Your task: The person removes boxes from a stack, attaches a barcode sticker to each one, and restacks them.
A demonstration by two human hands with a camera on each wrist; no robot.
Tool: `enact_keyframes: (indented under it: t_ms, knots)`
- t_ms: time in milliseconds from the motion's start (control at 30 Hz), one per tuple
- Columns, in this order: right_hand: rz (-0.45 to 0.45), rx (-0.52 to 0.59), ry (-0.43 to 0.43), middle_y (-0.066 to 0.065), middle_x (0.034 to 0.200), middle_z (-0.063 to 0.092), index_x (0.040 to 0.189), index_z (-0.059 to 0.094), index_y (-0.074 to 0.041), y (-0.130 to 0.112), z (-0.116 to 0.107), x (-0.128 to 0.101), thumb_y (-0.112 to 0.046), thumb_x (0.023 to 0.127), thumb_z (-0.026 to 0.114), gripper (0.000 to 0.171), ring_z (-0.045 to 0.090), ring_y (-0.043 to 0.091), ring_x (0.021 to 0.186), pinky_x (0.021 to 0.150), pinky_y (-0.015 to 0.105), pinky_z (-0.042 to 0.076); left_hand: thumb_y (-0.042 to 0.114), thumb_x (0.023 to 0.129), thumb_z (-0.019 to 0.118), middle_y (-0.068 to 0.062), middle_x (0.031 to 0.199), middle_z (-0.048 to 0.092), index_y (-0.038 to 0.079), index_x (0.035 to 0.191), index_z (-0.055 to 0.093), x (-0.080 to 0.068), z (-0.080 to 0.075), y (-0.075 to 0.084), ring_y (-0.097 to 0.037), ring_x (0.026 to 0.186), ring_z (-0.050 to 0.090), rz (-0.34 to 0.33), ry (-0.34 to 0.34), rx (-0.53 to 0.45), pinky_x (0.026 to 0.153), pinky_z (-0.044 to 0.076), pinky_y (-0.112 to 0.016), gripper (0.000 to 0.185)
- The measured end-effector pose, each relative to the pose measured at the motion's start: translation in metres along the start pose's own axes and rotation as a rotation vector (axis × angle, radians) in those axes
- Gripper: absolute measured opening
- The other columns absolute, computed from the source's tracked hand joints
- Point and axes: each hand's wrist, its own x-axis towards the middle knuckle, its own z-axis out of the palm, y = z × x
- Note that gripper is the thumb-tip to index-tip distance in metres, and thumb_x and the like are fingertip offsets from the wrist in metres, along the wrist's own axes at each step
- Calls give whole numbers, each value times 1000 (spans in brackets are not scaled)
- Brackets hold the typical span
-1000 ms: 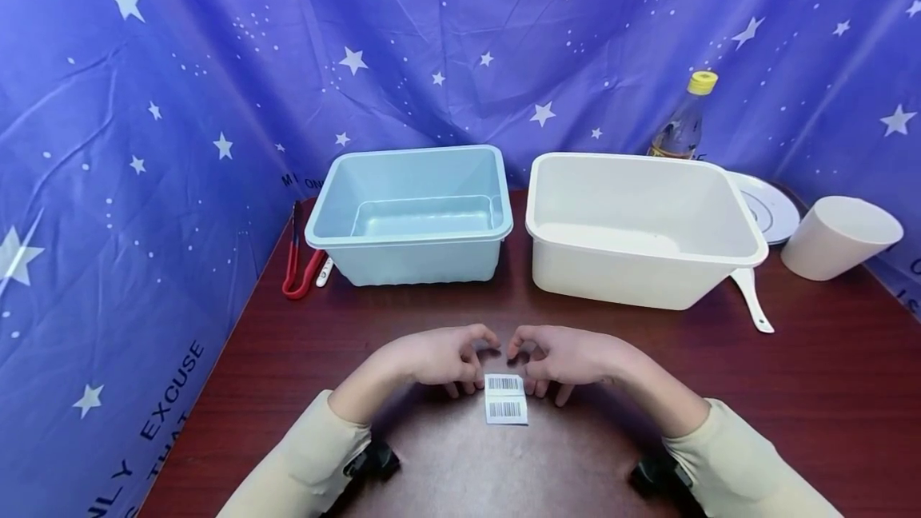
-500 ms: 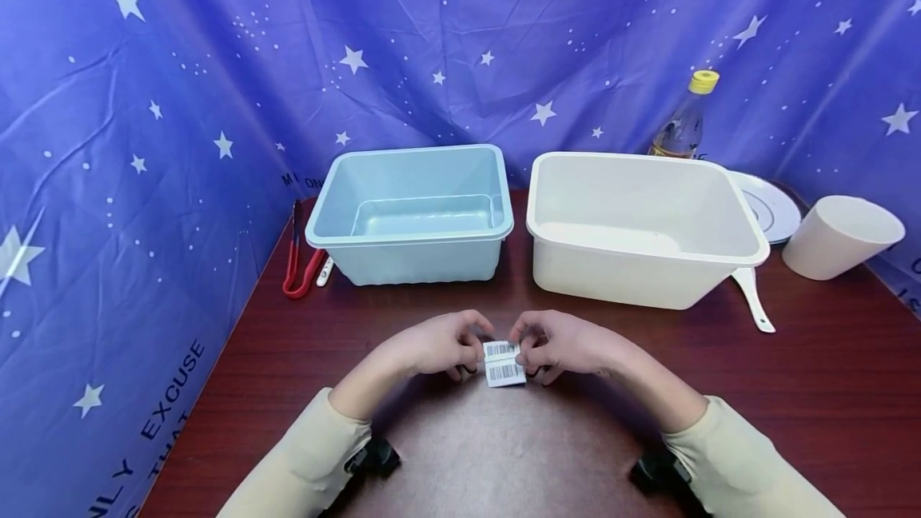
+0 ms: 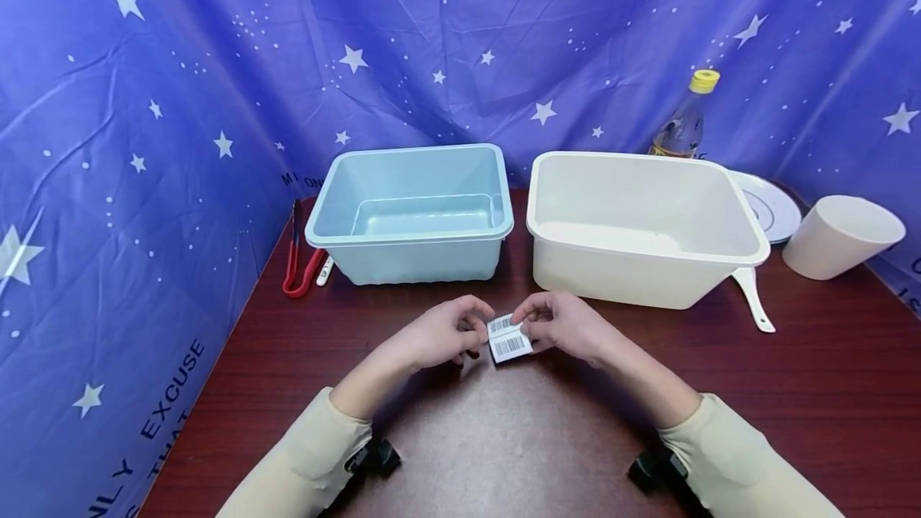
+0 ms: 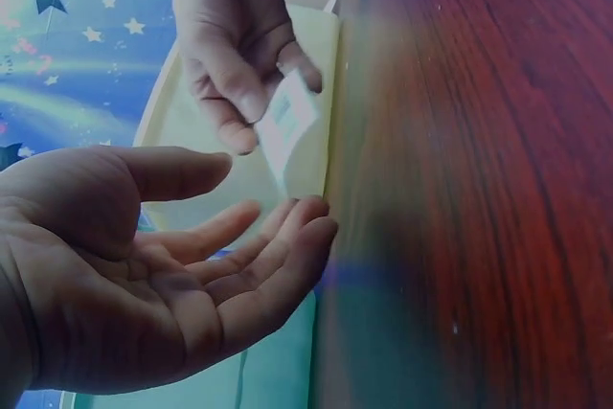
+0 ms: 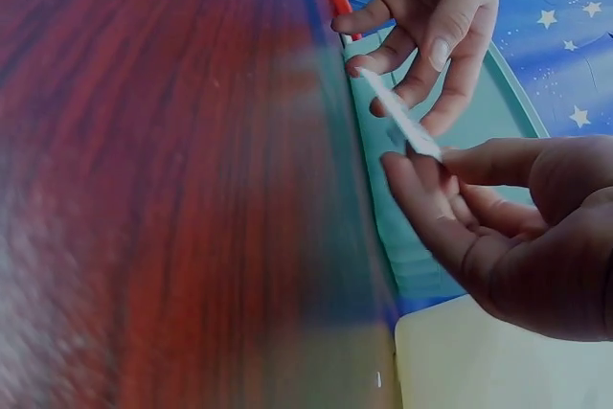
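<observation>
I'm pinching the barcode label point(image 3: 510, 337) in my right hand point(image 3: 564, 326) — left hand point(image 3: 439, 334) relaxed open beside it — above the dark red table point(image 3: 791, 390), star-printed blue cloth point(image 3: 180, 86) hanging around.

1. The blue star curtain point(image 3: 144, 182) has dark lettering running up its lower left: "EXCUSE", with "THAT" beside it and "NLY" below (cut off by the frame).
2. Behind the blue tub point(image 3: 412, 214) the curtain reads "MI ON".
3. The label point(image 3: 509, 337) has two barcodes; digits too small to read.

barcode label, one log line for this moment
right hand: pinches barcode label | left hand: open beside it | label: off table
</observation>
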Motion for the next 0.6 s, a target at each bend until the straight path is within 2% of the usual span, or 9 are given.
enact_keyframes:
  t_ms: [133,300,400,467,600]
  knots:
    - [-63,36,46,19,101,64,109,64,11,-3,-2,-1,9,93,60,16,67,24,89,79,44,59,0,96,64,-9,98,65,2,123,59,2,0,1,-30,79,69,56,58,-51,64,58,-40,27]
    - [-109,78,96,18,105,67,111,63,11,-5,-2,-1,7,93,63,19,67,20,90,80,37,59,-4,92,67,-10,94,68,0,120,60,4,1,3,-21,75,66,157,141,-117,71,59,-42,29]
    - [-126,75,113,17,102,67,111,63,11,-7,-2,-2,6,92,65,19,66,18,87,78,35,59,-5,90,68,-10,92,68,-1,117,63,4,1,4,-16,76,65,204,187,-133,75,58,-47,27]
    - [-154,39,119,17,99,66,110,63,9,-8,-1,-3,6,92,66,19,66,20,85,76,37,59,-6,90,69,-10,93,69,-1,114,64,4,2,5,-15,78,66,222,212,-142,76,58,-50,25]
    - [-247,-140,147,11,98,67,107,65,1,-10,3,-6,4,91,68,16,67,23,84,74,44,59,-5,89,72,-9,92,71,0,109,67,3,3,8,-15,82,68,250,262,-126,73,59,-36,21]
